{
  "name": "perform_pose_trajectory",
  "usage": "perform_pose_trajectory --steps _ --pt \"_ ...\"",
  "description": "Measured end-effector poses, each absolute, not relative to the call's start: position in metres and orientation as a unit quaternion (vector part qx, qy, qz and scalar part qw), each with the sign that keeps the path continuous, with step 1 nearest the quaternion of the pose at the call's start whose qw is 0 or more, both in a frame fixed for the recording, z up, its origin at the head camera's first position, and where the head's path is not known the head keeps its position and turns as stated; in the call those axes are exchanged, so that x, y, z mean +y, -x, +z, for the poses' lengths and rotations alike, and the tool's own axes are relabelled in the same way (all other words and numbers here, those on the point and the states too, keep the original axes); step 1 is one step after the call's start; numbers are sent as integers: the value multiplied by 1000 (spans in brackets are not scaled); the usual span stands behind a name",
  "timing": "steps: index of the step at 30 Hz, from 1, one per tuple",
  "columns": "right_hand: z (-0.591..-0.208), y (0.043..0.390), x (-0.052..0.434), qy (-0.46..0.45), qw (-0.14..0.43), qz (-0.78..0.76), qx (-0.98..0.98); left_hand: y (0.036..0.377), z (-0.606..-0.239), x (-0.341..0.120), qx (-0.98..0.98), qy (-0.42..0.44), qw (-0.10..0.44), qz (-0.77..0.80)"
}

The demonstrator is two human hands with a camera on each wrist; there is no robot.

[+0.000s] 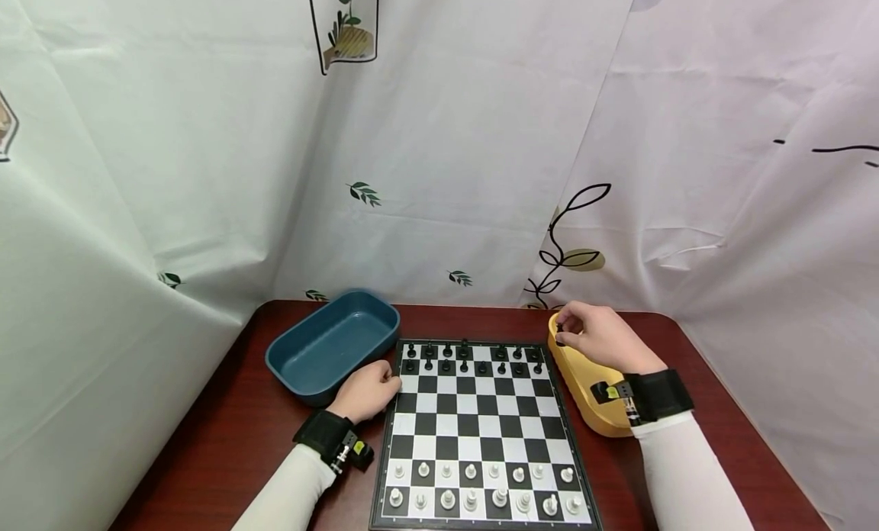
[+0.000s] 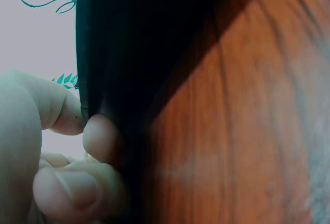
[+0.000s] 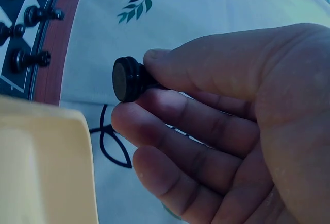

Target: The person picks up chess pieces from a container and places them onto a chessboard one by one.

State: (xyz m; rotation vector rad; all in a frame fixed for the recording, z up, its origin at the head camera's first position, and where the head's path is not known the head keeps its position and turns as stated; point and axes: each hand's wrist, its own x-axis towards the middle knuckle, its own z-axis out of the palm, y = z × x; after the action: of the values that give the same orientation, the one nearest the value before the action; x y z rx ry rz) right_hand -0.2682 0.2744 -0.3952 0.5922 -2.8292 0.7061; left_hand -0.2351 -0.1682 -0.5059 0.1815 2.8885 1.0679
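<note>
A black-and-white chessboard [image 1: 467, 424] lies on the table, with white chess pieces [image 1: 470, 500] in two near rows and black chess pieces [image 1: 464, 350] in two far rows. The far row has a gap among its pieces. Over the far end of a yellow tray [image 1: 600, 413], my right hand [image 1: 600, 334] pinches a black chess piece [image 3: 129, 80] between thumb and fingers, its round base facing outward; its top is hidden. At the board's upper left edge, my left hand [image 1: 367, 390] holds the rim with curled fingers [image 2: 100, 136]. Part of that grip is hidden.
A blue tray [image 1: 284, 355] stands left of the board, close to my left hand. The dark red wooden table [image 1: 275, 439] ends at a white patterned cloth [image 1: 439, 172] behind and at both sides. The yellow tray stands along the board's right side.
</note>
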Motion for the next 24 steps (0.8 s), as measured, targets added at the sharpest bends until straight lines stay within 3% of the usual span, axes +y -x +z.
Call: perform_pose_trajectory --steps 24 --pt "-410 281 212 -242 67 255 -934 234 -505 -167 935 -55 35 348"
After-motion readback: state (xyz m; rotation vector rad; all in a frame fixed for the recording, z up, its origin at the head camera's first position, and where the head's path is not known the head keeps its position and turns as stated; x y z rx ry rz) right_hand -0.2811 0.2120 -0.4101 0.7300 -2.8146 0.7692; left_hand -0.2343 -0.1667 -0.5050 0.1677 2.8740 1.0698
